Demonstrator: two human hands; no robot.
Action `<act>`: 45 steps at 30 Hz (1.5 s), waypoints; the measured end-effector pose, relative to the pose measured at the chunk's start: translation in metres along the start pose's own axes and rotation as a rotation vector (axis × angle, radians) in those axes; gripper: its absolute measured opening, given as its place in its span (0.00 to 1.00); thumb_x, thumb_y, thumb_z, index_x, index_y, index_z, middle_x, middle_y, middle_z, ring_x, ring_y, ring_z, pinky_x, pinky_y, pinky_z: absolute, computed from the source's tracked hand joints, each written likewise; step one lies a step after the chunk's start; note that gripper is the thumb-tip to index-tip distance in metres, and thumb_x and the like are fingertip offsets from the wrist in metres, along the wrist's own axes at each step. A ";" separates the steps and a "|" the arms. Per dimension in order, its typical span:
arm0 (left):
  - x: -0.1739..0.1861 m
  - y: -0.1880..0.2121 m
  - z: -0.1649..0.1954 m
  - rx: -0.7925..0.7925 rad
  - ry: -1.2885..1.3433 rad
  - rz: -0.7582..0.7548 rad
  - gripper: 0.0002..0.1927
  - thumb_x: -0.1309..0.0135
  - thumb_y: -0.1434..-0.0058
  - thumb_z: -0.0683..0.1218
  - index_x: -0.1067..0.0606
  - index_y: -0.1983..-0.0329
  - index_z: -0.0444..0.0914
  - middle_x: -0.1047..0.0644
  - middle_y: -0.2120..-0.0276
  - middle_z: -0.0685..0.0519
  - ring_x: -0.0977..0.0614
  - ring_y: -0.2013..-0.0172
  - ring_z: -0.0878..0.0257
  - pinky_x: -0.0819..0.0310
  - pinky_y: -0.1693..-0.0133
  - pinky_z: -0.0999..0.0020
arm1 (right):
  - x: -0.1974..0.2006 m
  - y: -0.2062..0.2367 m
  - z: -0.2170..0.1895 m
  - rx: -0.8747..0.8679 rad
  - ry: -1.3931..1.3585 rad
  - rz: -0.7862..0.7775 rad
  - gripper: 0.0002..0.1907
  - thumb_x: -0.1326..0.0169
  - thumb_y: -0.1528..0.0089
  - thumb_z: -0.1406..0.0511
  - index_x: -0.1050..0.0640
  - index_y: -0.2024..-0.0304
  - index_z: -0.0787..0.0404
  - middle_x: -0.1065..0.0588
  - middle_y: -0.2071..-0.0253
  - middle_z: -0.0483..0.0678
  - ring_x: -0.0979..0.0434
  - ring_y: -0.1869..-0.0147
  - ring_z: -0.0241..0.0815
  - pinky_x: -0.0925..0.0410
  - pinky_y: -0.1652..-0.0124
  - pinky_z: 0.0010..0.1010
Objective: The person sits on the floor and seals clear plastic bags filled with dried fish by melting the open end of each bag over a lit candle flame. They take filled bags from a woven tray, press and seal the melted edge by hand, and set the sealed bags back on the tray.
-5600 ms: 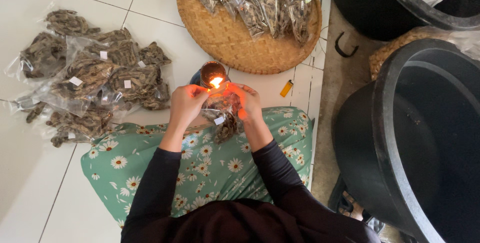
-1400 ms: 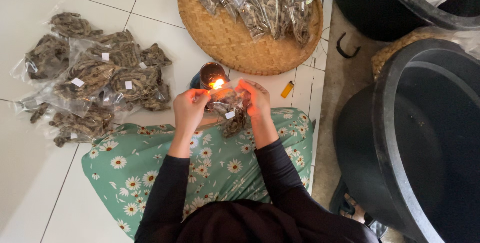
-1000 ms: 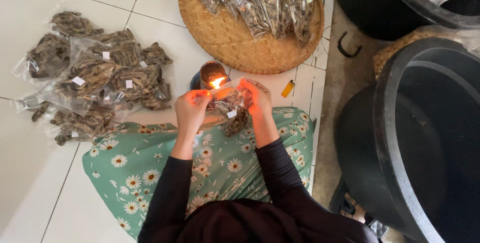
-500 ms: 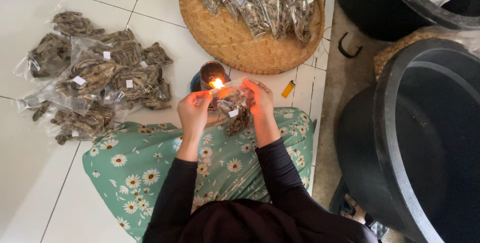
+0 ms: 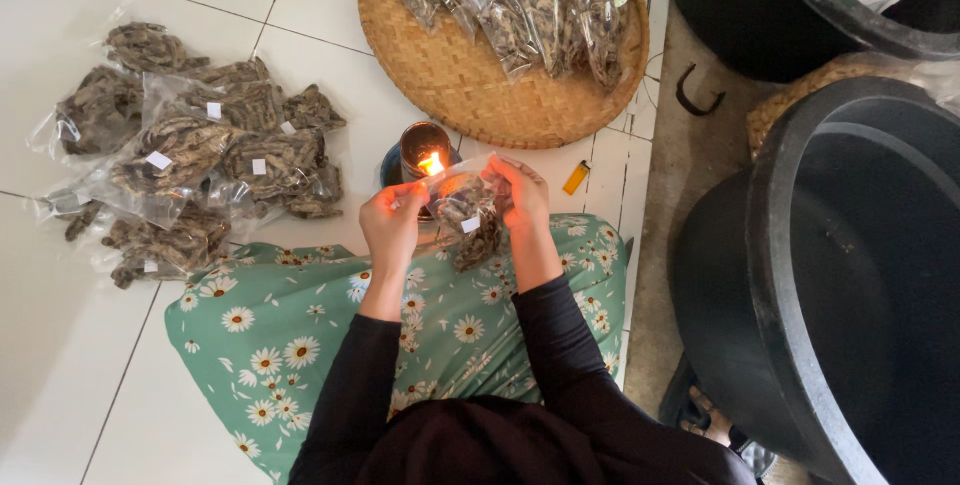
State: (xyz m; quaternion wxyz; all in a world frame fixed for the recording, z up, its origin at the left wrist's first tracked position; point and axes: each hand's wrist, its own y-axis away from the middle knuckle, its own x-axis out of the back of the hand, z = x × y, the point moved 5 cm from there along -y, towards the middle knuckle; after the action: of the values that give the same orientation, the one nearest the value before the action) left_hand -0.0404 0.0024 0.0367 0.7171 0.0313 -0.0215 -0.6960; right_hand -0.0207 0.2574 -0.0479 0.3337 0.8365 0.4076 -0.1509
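Note:
My left hand (image 5: pixel 392 222) and my right hand (image 5: pixel 517 191) both grip a small clear plastic bag (image 5: pixel 468 217) of dark dried pieces, one hand at each end of its top edge. That edge is held right at the flame of a small lit lamp (image 5: pixel 424 151) standing on the white tile floor just beyond my lap. The bag hangs down between my hands over green fabric (image 5: pixel 300 325) printed with daisies.
A heap of filled clear bags (image 5: pixel 190 155) lies on the tiles at the left. A round woven tray (image 5: pixel 480 85) holding more filled bags sits ahead. A yellow lighter (image 5: pixel 576 177) lies right of my hands. Large black tubs (image 5: pixel 850 275) stand at the right.
My hands and the bag have stayed at the flame, with only small shifts of the fingers along the bag's top edge. The view has drifted slightly.

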 end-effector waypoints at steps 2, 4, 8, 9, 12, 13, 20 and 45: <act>-0.001 0.000 -0.004 0.027 0.034 -0.003 0.13 0.38 0.41 0.45 0.18 0.60 0.28 0.16 0.71 0.51 0.18 0.69 0.71 0.24 0.65 0.75 | 0.000 -0.002 0.001 0.001 -0.047 -0.020 0.08 0.38 0.40 0.73 0.19 0.59 0.69 0.19 0.67 0.51 0.17 0.67 0.41 0.28 0.68 0.24; -0.004 -0.001 -0.008 0.039 0.057 -0.002 0.13 0.38 0.41 0.45 0.18 0.60 0.28 0.16 0.70 0.50 0.18 0.69 0.70 0.24 0.65 0.75 | 0.002 -0.004 0.000 0.018 -0.004 -0.009 0.08 0.38 0.40 0.73 0.19 0.58 0.69 0.19 0.67 0.51 0.17 0.67 0.41 0.32 0.70 0.22; -0.008 -0.002 -0.016 0.074 0.091 0.001 0.12 0.38 0.40 0.44 0.18 0.61 0.27 0.18 0.70 0.49 0.23 0.71 0.70 0.30 0.69 0.74 | 0.006 -0.006 0.000 -0.005 -0.007 -0.008 0.08 0.38 0.40 0.72 0.19 0.58 0.68 0.19 0.67 0.50 0.18 0.67 0.40 0.34 0.72 0.23; -0.009 -0.002 -0.017 0.092 0.102 -0.001 0.12 0.37 0.40 0.43 0.18 0.61 0.27 0.19 0.70 0.49 0.25 0.72 0.70 0.33 0.71 0.74 | 0.007 -0.006 0.000 -0.001 -0.013 0.001 0.08 0.38 0.40 0.72 0.19 0.58 0.68 0.19 0.66 0.50 0.17 0.66 0.41 0.31 0.70 0.23; -0.012 -0.002 -0.020 0.127 0.095 0.000 0.12 0.37 0.41 0.42 0.18 0.61 0.26 0.21 0.71 0.49 0.27 0.73 0.69 0.36 0.72 0.72 | 0.009 -0.008 -0.001 0.011 -0.021 0.027 0.08 0.38 0.41 0.73 0.19 0.58 0.69 0.19 0.65 0.51 0.17 0.65 0.42 0.27 0.67 0.24; -0.013 -0.002 -0.018 0.105 0.109 -0.003 0.12 0.38 0.41 0.42 0.18 0.61 0.26 0.20 0.71 0.50 0.24 0.71 0.69 0.33 0.70 0.73 | 0.010 -0.008 -0.001 0.013 -0.019 0.036 0.08 0.38 0.41 0.73 0.19 0.58 0.68 0.18 0.65 0.51 0.17 0.65 0.42 0.29 0.68 0.24; -0.020 -0.003 -0.017 0.138 0.121 0.002 0.11 0.39 0.42 0.42 0.19 0.61 0.28 0.16 0.70 0.50 0.17 0.69 0.69 0.26 0.65 0.75 | 0.023 -0.016 0.002 -0.018 -0.021 0.047 0.07 0.38 0.40 0.73 0.19 0.58 0.66 0.19 0.66 0.50 0.18 0.67 0.39 0.35 0.74 0.21; -0.035 0.000 -0.035 0.145 0.321 0.035 0.08 0.39 0.40 0.39 0.19 0.61 0.27 0.16 0.67 0.48 0.15 0.64 0.63 0.22 0.57 0.70 | 0.022 -0.015 -0.008 0.037 -0.045 0.062 0.08 0.37 0.41 0.73 0.19 0.59 0.68 0.19 0.65 0.50 0.17 0.66 0.42 0.29 0.69 0.23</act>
State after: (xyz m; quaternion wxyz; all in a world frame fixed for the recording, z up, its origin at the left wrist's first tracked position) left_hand -0.0392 0.0375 0.0024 0.7191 0.1931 0.0426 -0.6661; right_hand -0.0188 0.2821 -0.0600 0.3319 0.8511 0.3712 -0.1667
